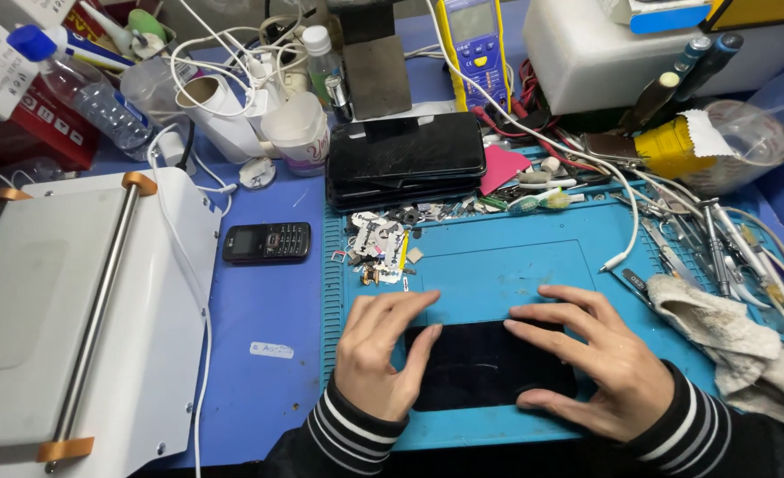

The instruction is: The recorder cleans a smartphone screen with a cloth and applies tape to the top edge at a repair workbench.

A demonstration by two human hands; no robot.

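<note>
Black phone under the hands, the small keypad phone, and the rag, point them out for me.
Black phone (485, 363), head view, bare middle of its dark face.
Keypad phone (266, 242), head view, between screen and keys.
Rag (719, 323), head view, its upper fold.

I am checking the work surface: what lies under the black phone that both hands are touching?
The black phone lies flat on the blue repair mat. The left hand and right hand cover its ends, so anything beneath is hidden.

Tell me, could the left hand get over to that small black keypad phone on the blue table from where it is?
Probably yes. The left hand rests on the dark phone, and the keypad phone lies flat up and to its left with only bare blue table between.
</note>
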